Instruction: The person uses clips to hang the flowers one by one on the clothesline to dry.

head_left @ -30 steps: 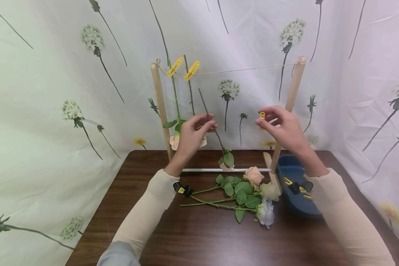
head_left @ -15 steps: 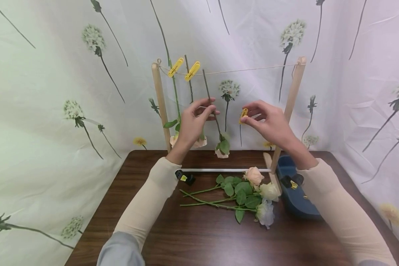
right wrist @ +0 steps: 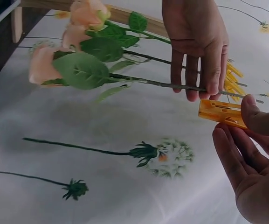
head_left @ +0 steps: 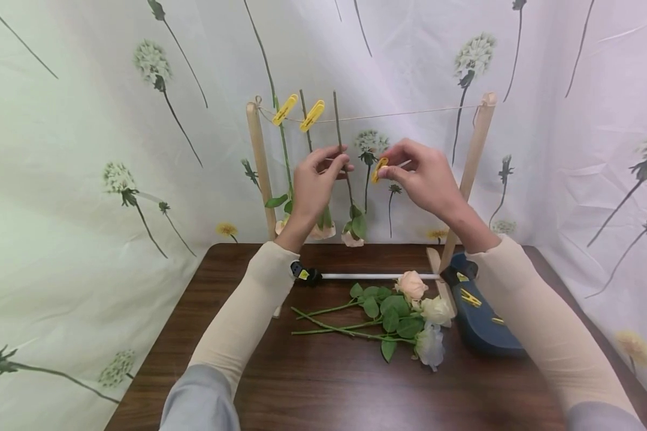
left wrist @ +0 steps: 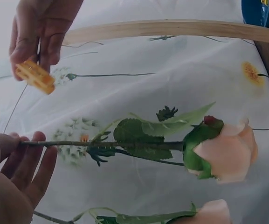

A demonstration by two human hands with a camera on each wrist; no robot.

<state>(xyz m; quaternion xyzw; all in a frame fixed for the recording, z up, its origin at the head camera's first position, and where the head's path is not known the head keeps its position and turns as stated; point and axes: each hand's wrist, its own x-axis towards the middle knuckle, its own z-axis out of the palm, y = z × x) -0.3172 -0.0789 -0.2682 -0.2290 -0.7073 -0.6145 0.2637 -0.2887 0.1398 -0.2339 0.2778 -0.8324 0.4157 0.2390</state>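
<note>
My left hand [head_left: 317, 179] pinches the stem of a pale peach rose [left wrist: 227, 151], which hangs bloom down. The stem's upper end crosses the string [head_left: 388, 114] in the head view. Between thumb and fingertips, my right hand [head_left: 422, 176] holds a yellow clothespin [right wrist: 222, 112], close to the right of that stem and lower than the string. Two more yellow clothespins [head_left: 285, 109] are clipped on the string at the left. Each has a rose stem in it, bloom downward; my left hand and wrist partly cover those blooms.
Wooden posts [head_left: 477, 140] carry the string, with a white bar [head_left: 361, 276] low between them. Several cut roses [head_left: 411, 286] lie on the brown table [head_left: 350, 389]. At the right, a blue bin [head_left: 485, 332] with yellow clothespins is partly hidden by my right forearm.
My left hand has risen with the rose, bringing its stem end from below the string to above it. My right hand has moved left and up with the clothespin, nearer the stem.
</note>
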